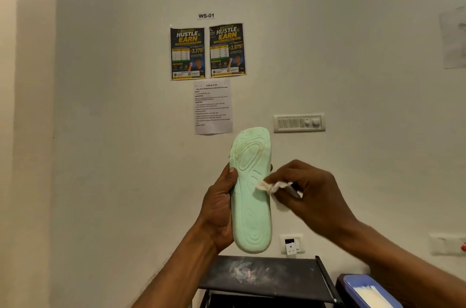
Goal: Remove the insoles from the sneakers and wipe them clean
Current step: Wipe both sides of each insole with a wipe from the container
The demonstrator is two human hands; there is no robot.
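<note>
A pale mint-green insole [252, 196] stands upright in front of the wall, its moulded underside facing me, with dirt marks near the upper end. My left hand [219, 209] grips it along its left edge, thumb on the front and fingers behind. My right hand [312, 194] pinches a crumpled white wipe [273, 186] and presses it against the insole's right edge at mid-length. No sneakers are in view.
Below the hands is a dark fabric-topped rack [264, 277]. At the bottom right sits a blue-rimmed container [353, 282] holding white material. The wall carries posters [208, 52], an instruction sheet [213, 106], a switch panel [299, 122] and a socket [292, 243].
</note>
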